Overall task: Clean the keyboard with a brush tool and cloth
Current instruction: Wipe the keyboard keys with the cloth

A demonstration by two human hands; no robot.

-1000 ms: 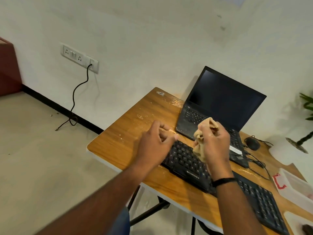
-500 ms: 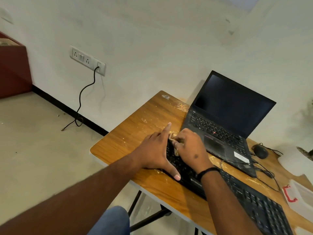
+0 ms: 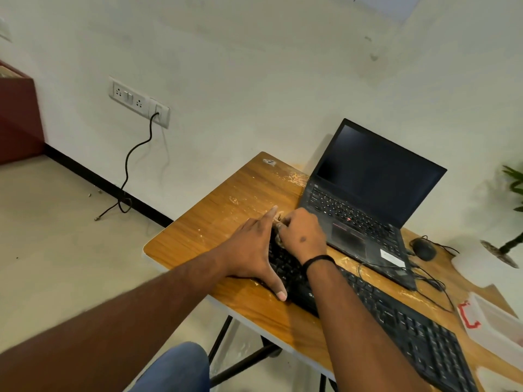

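A long black keyboard (image 3: 402, 321) lies along the front of the wooden table (image 3: 226, 210). My left hand (image 3: 254, 250) lies flat over the keyboard's left end, fingers straight, thumb stretched along its front edge. My right hand (image 3: 302, 236) is curled round a beige cloth (image 3: 278, 219) and presses it onto the keys at the far left corner. Only a small bit of the cloth shows between my hands. No brush is in view.
An open black laptop (image 3: 365, 199) stands behind the keyboard, with a black mouse (image 3: 423, 248) and cables to its right. A clear plastic box (image 3: 495, 326) with a red latch sits at the table's right end. A potted plant (image 3: 512, 188) is at the far right.
My right hand came down with the cloth from above the keyboard onto its far left corner. My left hand flattened over the left end and has stayed there.
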